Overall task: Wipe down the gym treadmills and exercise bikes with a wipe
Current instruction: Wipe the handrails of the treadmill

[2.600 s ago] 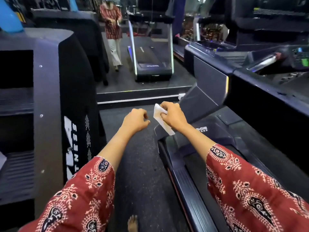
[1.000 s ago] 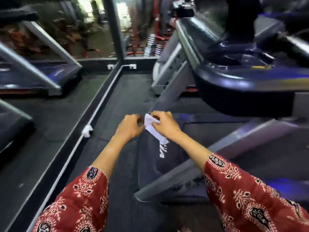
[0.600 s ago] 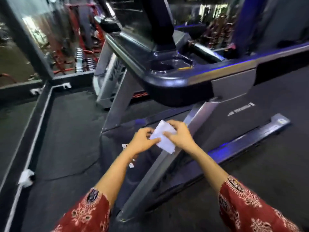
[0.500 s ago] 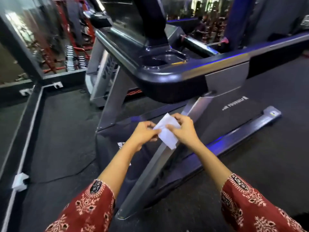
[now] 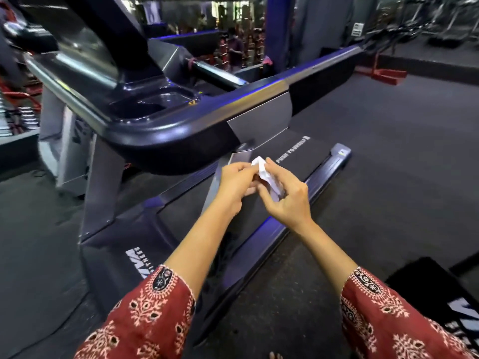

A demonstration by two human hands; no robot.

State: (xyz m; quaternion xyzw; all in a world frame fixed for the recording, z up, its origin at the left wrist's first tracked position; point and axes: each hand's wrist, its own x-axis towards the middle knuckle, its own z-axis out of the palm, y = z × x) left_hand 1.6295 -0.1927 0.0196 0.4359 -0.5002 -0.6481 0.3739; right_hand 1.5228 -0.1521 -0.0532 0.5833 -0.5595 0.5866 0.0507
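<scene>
A dark treadmill point(image 5: 171, 130) fills the middle of the view, its glossy console tray and handrail close in front of me and its belt point(image 5: 290, 161) running off to the right. Just below the console corner I hold a small white wipe point(image 5: 264, 172) with both hands. My left hand point(image 5: 234, 185) pinches its left edge with curled fingers. My right hand point(image 5: 287, 200) grips the other side, the wipe folded between thumb and fingers. Both hands hover above the treadmill's side rail and touch no part of the machine.
Dark rubber floor point(image 5: 388, 156) spreads to the right. A grey upright point(image 5: 103, 182) holds the console at the left. Another machine's black corner point(image 5: 445, 294) sits at the lower right. A person point(image 5: 234, 51) stands far behind among red racks.
My view has swung right, from the aisle and mirror to this treadmill's console. My left hand has come onto the wipe, and both hands have bunched it narrower than before.
</scene>
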